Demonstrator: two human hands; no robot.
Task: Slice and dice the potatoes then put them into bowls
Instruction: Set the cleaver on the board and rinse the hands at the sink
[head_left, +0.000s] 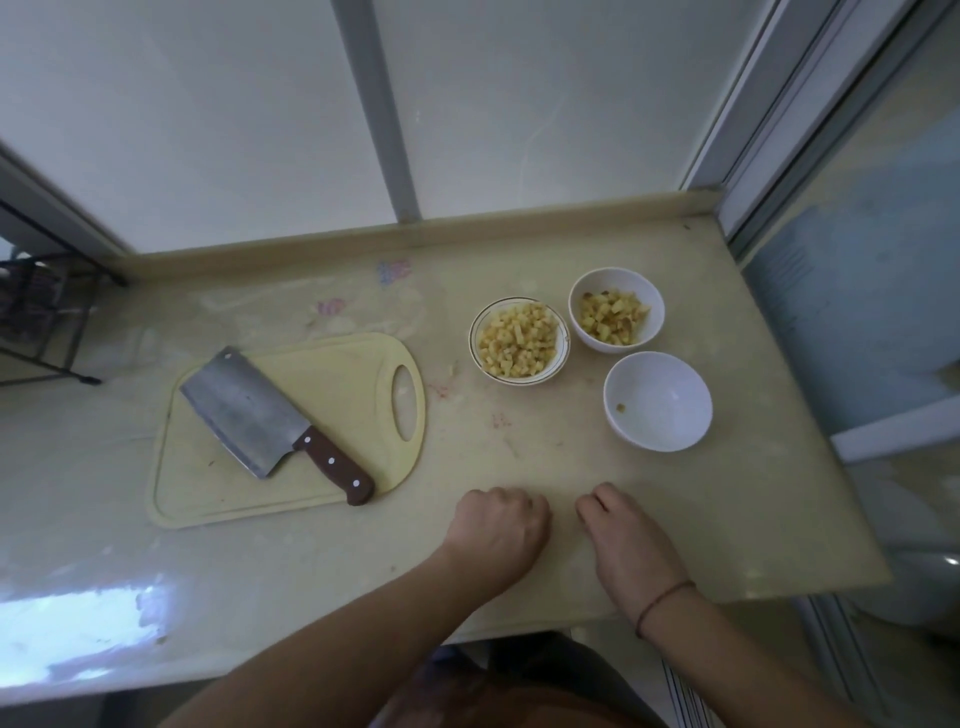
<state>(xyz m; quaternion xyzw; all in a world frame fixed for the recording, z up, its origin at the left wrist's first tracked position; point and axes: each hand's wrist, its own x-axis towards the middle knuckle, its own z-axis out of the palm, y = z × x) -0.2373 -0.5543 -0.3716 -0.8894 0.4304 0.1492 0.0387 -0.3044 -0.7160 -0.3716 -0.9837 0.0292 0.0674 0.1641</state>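
Lying diagonally — cleaver (270, 419), handle toward the hands.

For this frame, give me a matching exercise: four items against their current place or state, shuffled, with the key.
Items
1. cleaver
2. gold-rimmed bowl
3. nearest white bowl
4. left hand

States
A. almost empty, one small scrap inside
B. curled on the counter, holding nothing
C. lying flat on the cutting board
D. full of diced potato

Pairs: 1-C, 2-D, 3-A, 4-B
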